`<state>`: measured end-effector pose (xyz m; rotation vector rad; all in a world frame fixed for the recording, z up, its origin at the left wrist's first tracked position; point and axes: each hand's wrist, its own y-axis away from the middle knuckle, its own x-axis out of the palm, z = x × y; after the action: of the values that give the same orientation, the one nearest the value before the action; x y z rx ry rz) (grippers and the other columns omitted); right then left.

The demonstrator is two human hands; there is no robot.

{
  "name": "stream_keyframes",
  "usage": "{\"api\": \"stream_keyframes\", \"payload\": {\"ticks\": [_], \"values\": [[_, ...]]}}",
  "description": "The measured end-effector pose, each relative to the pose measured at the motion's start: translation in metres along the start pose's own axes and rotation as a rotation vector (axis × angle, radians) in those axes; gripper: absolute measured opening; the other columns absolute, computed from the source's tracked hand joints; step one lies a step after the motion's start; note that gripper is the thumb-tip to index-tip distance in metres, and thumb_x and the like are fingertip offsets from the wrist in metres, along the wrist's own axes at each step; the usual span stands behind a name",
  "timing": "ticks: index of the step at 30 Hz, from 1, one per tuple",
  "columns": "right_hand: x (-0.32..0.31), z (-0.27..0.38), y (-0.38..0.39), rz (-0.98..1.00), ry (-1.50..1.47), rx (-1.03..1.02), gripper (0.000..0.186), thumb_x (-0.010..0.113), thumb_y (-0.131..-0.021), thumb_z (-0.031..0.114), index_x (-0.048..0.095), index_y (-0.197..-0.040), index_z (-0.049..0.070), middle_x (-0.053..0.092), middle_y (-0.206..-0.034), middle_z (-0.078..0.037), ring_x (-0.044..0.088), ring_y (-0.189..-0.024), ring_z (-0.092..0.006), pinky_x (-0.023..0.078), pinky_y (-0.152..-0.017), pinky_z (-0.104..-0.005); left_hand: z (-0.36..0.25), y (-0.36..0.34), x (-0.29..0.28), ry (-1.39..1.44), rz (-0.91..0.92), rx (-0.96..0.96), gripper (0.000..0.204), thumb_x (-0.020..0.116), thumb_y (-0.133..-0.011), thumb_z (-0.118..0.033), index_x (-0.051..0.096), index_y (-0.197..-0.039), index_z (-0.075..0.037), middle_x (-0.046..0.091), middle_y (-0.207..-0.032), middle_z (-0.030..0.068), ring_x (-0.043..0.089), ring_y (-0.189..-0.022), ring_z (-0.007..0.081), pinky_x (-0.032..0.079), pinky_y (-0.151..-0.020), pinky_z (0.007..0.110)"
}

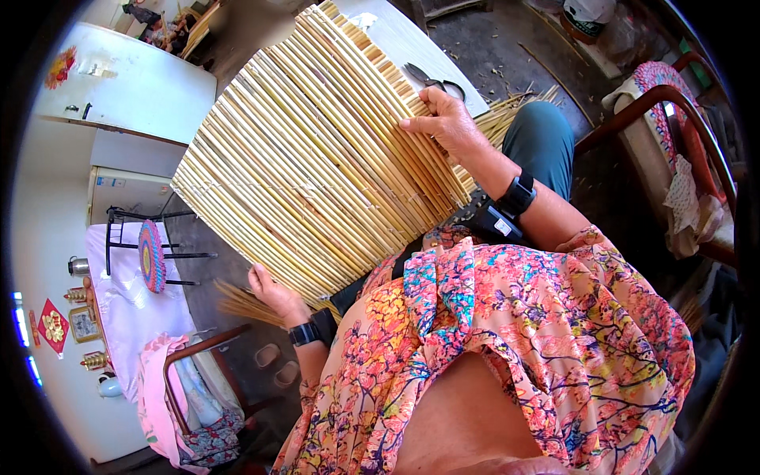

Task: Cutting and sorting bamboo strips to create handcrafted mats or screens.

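A mat of pale yellow stalks [301, 150], laid side by side and stitched in rows, stretches tilted across my lap. My right hand [455, 131] grips its right edge, thumb on top and fingers curled at the border. At the lower left corner, my left hand [277, 294] holds the other edge, with its fingers partly hidden behind the mat. Loose thin stalks [241, 301] fan out beside my left hand. Black-handled scissors [434, 81] lie just beyond my right hand on a white tabletop [396, 36].
More cut stalks [507, 119] lie by my right knee [542, 142], with scraps on the dark floor. A wooden armchair [665, 119] stands at the right. To the left are another armchair [202, 348], slippers [277, 364], a cloth-covered table [134, 317] and a white cabinet [150, 83].
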<state>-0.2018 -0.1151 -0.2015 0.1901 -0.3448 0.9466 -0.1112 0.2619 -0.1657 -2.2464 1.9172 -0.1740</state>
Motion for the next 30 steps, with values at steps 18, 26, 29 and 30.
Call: {"api": "stream_keyframes", "payload": {"ticks": [18, 26, 29, 30], "values": [[0.042, -0.013, 0.000, 0.216, -0.055, 0.119, 0.035, 0.066, -0.076, 0.002, 0.052, -0.107, -0.004, 0.059, -0.090, -0.009, 0.055, -0.082, -0.0151, 0.045, -0.075, -0.0272, 0.045, -0.058, -0.042, -0.602, 0.057, -0.076, 0.047, 0.050, -0.091, -0.025, 0.038, -0.126, 0.004, 0.051, -0.118, 0.0176, 0.053, -0.103, 0.0248, 0.040, -0.090, 0.033], [0.055, -0.039, -0.001, 0.282, -0.118, 0.192, 0.037, 0.069, -0.074, 0.005, 0.052, -0.104, -0.007, 0.061, -0.091, -0.014, 0.059, -0.080, -0.0193, 0.047, -0.071, -0.0301, 0.039, -0.025, 0.002, -1.273, 0.494, 0.324, 0.066, 0.026, -0.092, -0.053, 0.015, -0.144, -0.014, 0.010, -0.147, 0.0205, 0.004, -0.137, 0.0346, 0.004, -0.106, 0.055], [0.052, -0.042, -0.006, 0.293, -0.020, 0.206, 0.039, 0.069, -0.075, 0.005, 0.050, -0.108, -0.006, 0.061, -0.092, -0.015, 0.059, -0.081, -0.0200, 0.048, -0.070, -0.0309, 0.033, -0.023, 0.004, -1.294, 0.486, 0.376, 0.065, 0.029, -0.092, -0.051, 0.016, -0.143, -0.013, 0.012, -0.146, 0.0212, 0.006, -0.137, 0.0357, 0.005, -0.106, 0.054], [0.051, -0.037, -0.007, 0.301, -0.016, 0.213, 0.039, 0.069, -0.075, 0.005, 0.050, -0.108, -0.006, 0.061, -0.092, -0.015, 0.059, -0.081, -0.0200, 0.048, -0.070, -0.0309, 0.033, -0.023, 0.004, -1.294, 0.480, 0.365, 0.065, 0.029, -0.092, -0.051, 0.016, -0.143, -0.013, 0.012, -0.146, 0.0212, 0.006, -0.137, 0.0357, 0.005, -0.106, 0.054]]}}
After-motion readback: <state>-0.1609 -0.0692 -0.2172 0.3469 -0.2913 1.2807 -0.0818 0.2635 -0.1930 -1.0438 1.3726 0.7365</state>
